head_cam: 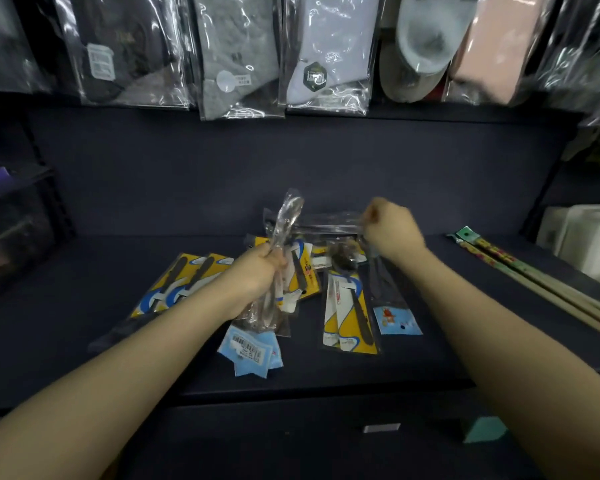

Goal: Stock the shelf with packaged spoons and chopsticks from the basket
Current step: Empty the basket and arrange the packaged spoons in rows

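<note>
Shelf (84,341) dark, slick; basket not in view.
Loose pile of yellow-card spoon packs (349,313) at centre, overlapping: nudge could slide them off front edge at 6 o'clock.
Chopsticks (534,282) at 3 o'clock overhang edge, may tip.
Left hand (257,271) grips bundle of clear spoon packs (284,223) upright; slippery film, could fan out.
Right hand (392,230) pinches clear pack (326,221) end, 12 o'clock; weak hold.

Shelf (84,341) bare at left — spoon packs (349,313) crowd the centre.
</note>
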A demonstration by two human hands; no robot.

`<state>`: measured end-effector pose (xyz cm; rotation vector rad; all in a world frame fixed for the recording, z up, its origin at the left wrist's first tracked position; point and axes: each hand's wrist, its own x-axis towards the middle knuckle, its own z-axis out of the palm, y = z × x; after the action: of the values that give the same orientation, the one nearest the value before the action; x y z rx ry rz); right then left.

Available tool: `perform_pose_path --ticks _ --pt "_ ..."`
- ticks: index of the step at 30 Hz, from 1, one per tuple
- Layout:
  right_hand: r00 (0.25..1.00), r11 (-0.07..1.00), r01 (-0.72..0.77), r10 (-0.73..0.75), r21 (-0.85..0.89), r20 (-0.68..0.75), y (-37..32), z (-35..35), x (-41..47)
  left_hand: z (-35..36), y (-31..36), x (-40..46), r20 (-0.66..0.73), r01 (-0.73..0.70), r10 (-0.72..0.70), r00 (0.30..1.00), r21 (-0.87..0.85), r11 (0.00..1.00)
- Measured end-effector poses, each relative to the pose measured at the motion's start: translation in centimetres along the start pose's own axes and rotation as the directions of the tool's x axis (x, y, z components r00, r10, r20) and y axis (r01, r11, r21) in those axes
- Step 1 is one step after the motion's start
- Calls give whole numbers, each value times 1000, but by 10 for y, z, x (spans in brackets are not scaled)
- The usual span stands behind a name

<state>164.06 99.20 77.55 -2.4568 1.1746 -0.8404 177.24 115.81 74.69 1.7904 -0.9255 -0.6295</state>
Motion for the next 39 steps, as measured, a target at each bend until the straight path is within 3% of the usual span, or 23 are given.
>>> perform_pose_path --ticks 2,4,6,9,13,15,17,19,20,22,25,28,30,32,33,34,35,36,37,39 --pt "995 997 -7 15 -76 98 16 -19 -8 -4 -1 3 -35 10 -10 999 7 1000" --pt "948 981 20 42 -194 315 24 -26 -19 -6 -1 6 -61 31 -29 998 39 999" --pt "909 990 15 46 -143 414 25 -24 -25 -5 3 5 -62 36 -33 998 38 999" --pt "924 992 90 -50 -88 379 16 -8 -22 2 12 5 -70 29 -36 997 -89 996" --pt "896 931 282 -169 -233 411 6 32 -22 16 26 -2 -9 46 -53 999 -385 922" --pt "917 916 291 -186 -274 353 7 35 -19 24 32 -5 -22 68 -91 996 -503 862" --pt "951 961 227 -185 -157 246 8 20 -14 30 38 -6 -25 109 -158 987 -623 775" --pt "972 982 55 -94 182 214 5 -5 -17 37 47 -6 27 139 -173 985 -723 677" --pt "964 920 -47 -61 388 260 4 -18 -22 42 54 -6 67 153 -156 985 -750 644" --pt "901 762 -216 -86 611 426 0 -42 -38 57 68 -9 155 173 -85 984 -751 637" --pt "833 704 -246 -197 666 516 5 -59 -53 87 83 -9 244 178 -13 970 -669 722" --pt "858 724 -201 -195 660 475 21 -64 -52 108 87 1 271 190 -13 962 -638 746" --pt "884 770 -164 -163 616 439 35 -65 -50 113 79 12 231 105 16 973 -500 859" --pt "931 860 -123 -74 495 358 53 -63 -43 109 64 17 182 -89 87 980 5 996" --pt "952 913 -93 -36 398 305 63 -61 -39 105 53 16 169 -198 149 974 322 926" --pt "964 960 -69 -6 271 266 75 -58 -35 100 43 14 190 -289 218 957 581 761" --pt "969 986 -58 17 157 248 86 -55 -31 96 31 14 245 -353 258 934 732 583" --pt "966 993 -66 40 93 256 94 -51 -29 91 23 13 300 -377 234 925 812 447" --pt "958 993 -86 61 76 279 100 -48 -27 87 19 10 321 -367 180 930 847 384" --pt "950 994 -94 73 57 303 102 -42 -26 81 17 8 308 -309 63 949 877 367"
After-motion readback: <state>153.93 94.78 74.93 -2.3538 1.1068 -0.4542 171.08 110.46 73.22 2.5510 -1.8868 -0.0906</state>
